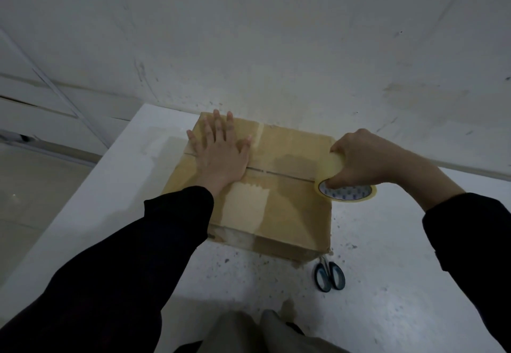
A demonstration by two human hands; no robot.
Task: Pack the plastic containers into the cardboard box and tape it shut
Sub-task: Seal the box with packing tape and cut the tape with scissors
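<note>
In the head view, the closed cardboard box (293, 208) is sitting on the white speckled counter (387, 269), its far side lying close to the grey wall (276, 48). The left hand (221, 148) is lying flat on the far left part of the box's top, its fingers (218, 123) straight and spread, the palm pressing over the seam where the two top flaps are meeting. The right hand (362, 159) is gripping a roll of clear tape (345, 191) at the right edge of the box, at the right end of that seam; its fingers are curling round the roll, with some fingertips reaching into the printed core. Paler patches of tape are showing on the box's top near the left wrist. A pair of scissors (329, 276) with blue handles is lying on the counter just beside the box's near right corner. Both arms are wearing dark sleeves (138, 256).
</note>
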